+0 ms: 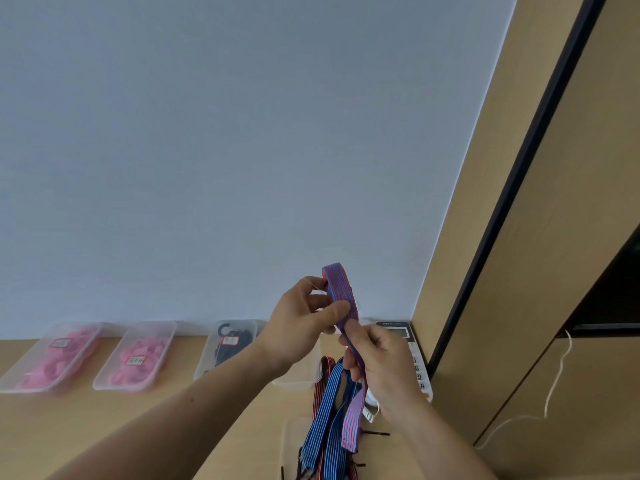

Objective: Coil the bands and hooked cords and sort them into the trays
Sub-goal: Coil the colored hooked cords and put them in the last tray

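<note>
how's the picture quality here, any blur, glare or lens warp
Head view: soft, even light, no glare; the leftmost tray is smeared, its label unreadable; the held striped band is sharper; the dark door frame leans steeply, a wide-lens tilt.

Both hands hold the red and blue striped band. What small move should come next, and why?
Probably one more wrap: the right hand should bring the striped band up and around the loop that the left hand pinches. Only a short loop is formed at the top, and a long tail hangs down towards the other bands, so it is not ready for a tray.
</note>
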Motion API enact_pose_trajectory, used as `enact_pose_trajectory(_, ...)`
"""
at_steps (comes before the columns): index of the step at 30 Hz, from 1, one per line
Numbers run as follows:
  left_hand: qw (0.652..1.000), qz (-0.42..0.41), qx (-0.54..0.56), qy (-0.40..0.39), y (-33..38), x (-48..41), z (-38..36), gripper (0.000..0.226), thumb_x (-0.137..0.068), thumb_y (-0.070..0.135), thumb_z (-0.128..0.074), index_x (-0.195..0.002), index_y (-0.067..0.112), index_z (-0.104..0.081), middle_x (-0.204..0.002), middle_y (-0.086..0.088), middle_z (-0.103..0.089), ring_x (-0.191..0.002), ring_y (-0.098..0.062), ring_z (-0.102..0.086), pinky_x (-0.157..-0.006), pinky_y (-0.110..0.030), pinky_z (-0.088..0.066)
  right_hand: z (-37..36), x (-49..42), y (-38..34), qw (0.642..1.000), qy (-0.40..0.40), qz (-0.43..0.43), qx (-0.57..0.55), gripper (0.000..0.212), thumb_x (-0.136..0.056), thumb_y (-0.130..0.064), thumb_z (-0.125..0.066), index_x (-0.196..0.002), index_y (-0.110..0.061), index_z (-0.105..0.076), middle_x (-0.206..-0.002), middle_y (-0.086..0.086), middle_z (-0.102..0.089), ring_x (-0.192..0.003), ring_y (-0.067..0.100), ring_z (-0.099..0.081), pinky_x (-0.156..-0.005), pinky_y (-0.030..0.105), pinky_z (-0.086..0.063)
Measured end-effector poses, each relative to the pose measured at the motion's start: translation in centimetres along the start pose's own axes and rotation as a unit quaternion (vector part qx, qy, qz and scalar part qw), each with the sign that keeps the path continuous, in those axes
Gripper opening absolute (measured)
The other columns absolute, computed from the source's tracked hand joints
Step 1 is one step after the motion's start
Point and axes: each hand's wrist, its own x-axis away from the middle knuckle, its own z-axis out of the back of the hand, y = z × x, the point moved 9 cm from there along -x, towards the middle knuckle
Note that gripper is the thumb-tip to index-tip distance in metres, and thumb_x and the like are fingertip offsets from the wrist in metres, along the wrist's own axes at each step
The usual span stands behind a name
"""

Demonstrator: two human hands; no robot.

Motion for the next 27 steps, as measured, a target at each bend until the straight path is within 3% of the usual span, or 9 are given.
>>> enact_pose_trajectory(5, 0.983, -0.093, -0.152, 0.032, 0.7, 0.1, 0.2, 0.032, -0.089, 0.015, -0.071, -0.115, 0.020, -0.053, -0.101, 0.004, -0.072, -0.086, -0.007, -0.069, -0.076, -0.026, -0.057, 0.3, 0.3, 0.1, 1.000, -0.001, -0.017, -0.001, 0.045, -0.092, -0.040, -0.058, -0.078, 0.002, -0.066, -0.051, 0.009, -0.060, -0.038, 0.015, -0.047, -0.041, 0.022, -0.038)
enact_pose_trajectory(9, 0.911, -0.225, -0.345, 0.019, 1.3, 1.1, -0.1, 0.036, -0.091, 0.019, -0.067, -0.125, 0.015, -0.055, -0.108, 0.005, -0.068, -0.090, -0.016, -0.064, -0.079, -0.029, -0.054, 0.5, 0.4, -0.5, 1.000, 0.005, -0.013, -0.015, 0.062, -0.080, -0.058, -0.053, -0.074, 0.002, -0.068, -0.048, 0.008, -0.054, -0.038, 0.015, -0.042, -0.041, 0.022, -0.034)
enact_pose_trajectory(12, 0.849, -0.322, -0.419, 0.004, 2.2, 2.2, -1.2, 0.043, -0.086, 0.015, -0.066, -0.128, 0.014, -0.056, -0.110, 0.003, -0.071, -0.086, -0.011, -0.061, -0.076, -0.012, -0.047, 0.3, 0.3, -0.9, 0.999, 0.000, -0.012, -0.038, 0.066, -0.077, -0.065, -0.052, -0.071, -0.002, -0.069, -0.048, 0.008, -0.053, -0.038, 0.014, -0.040, -0.039, 0.021, -0.030)
enact_pose_trajectory(16, 0.777, -0.419, -0.470, 0.003, 3.0, 2.9, -2.2, 0.044, -0.085, 0.007, -0.071, -0.125, 0.010, -0.053, -0.124, -0.009, -0.069, -0.108, -0.022, -0.069, -0.079, -0.031, -0.060, 0.1, 0.3, -1.0, 0.999, 0.003, -0.016, -0.037, 0.065, -0.069, -0.075, -0.053, -0.061, -0.012, -0.069, -0.048, 0.007, -0.052, -0.038, 0.014, -0.039, -0.039, 0.022, -0.029)
enact_pose_trajectory(20, 0.730, -0.456, -0.509, -0.006, 2.6, 3.0, -2.6, 0.038, -0.093, 0.013, -0.059, -0.129, 0.009, -0.047, -0.132, -0.016, -0.063, -0.122, -0.029, -0.061, -0.095, -0.035, -0.055, -0.1, 0.1, -0.4, 0.998, 0.005, -0.040, -0.038, 0.066, -0.068, -0.072, -0.058, -0.065, -0.007, -0.069, -0.050, 0.007, -0.051, -0.038, 0.015, -0.037, -0.041, 0.025, -0.028)
enact_pose_trajectory(22, 0.764, -0.429, -0.481, -0.018, 2.0, 2.5, -2.0, 0.041, -0.092, 0.006, -0.059, -0.132, 0.009, -0.051, -0.138, -0.014, -0.058, -0.127, -0.026, -0.058, -0.099, -0.031, -0.052, -0.1, 0.0, -0.3, 0.998, 0.002, -0.045, -0.044, 0.062, -0.068, -0.068, -0.061, -0.067, -0.006, -0.069, -0.051, 0.007, -0.051, -0.039, 0.014, -0.037, -0.042, 0.025, -0.028)
enact_pose_trajectory(23, 0.810, -0.385, -0.441, -0.020, 1.7, 1.9, -1.4, 0.045, -0.090, 0.001, -0.059, -0.134, 0.011, -0.053, -0.142, -0.010, -0.055, -0.130, -0.021, -0.055, -0.101, -0.029, -0.050, 0.0, -0.1, -0.4, 0.998, 0.001, -0.040, -0.044, 0.062, -0.068, -0.066, -0.062, -0.069, -0.004, -0.069, -0.051, 0.006, -0.051, -0.039, 0.014, -0.037, -0.042, 0.024, -0.028)
enact_pose_trajectory(26, 0.975, -0.098, -0.198, -0.030, -1.1, -0.2, 0.7, 0.050, -0.094, -0.001, -0.053, -0.138, 0.022, -0.047, -0.141, -0.005, -0.057, -0.125, -0.015, -0.058, -0.096, -0.029, -0.052, 0.2, -0.3, -1.1, 0.999, -0.005, -0.003, -0.043, 0.069, -0.072, -0.061, -0.062, -0.080, 0.008, -0.066, -0.053, 0.005, -0.054, -0.041, 0.012, -0.038, -0.043, 0.022, -0.030)
enact_pose_trajectory(27, 0.996, 0.011, -0.084, -0.032, -2.2, -0.4, 0.8, 0.042, -0.097, 0.005, -0.052, -0.136, 0.019, -0.049, -0.132, -0.010, -0.063, -0.117, -0.021, -0.064, -0.092, -0.034, -0.054, 0.1, -0.4, -1.3, 0.999, -0.008, 0.008, -0.041, 0.070, -0.072, -0.060, -0.062, -0.081, 0.009, -0.065, -0.053, 0.005, -0.055, -0.041, 0.013, -0.039, -0.043, 0.022, -0.031)
